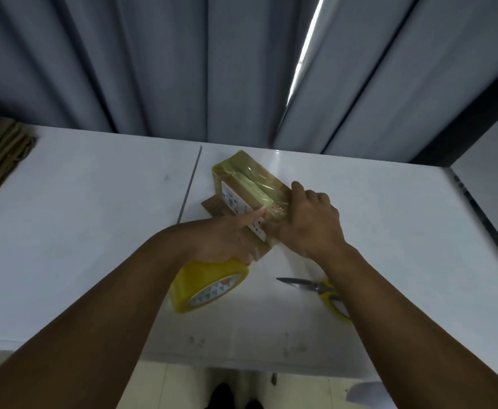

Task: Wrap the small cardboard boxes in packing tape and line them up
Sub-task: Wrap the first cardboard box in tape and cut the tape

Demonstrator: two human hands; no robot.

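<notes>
Just then my right hand [309, 222] curled its fingers over the near end of the taped cardboard box [247, 187], which lay on the table [79, 231] pointing toward eleven o'clock; my left hand [227, 240] gripped the yellow tape roll [209, 284] at the box's seven o'clock, forefinger straight and pressed to the box's side. The scissors [315, 287] lay at its five o'clock.
</notes>
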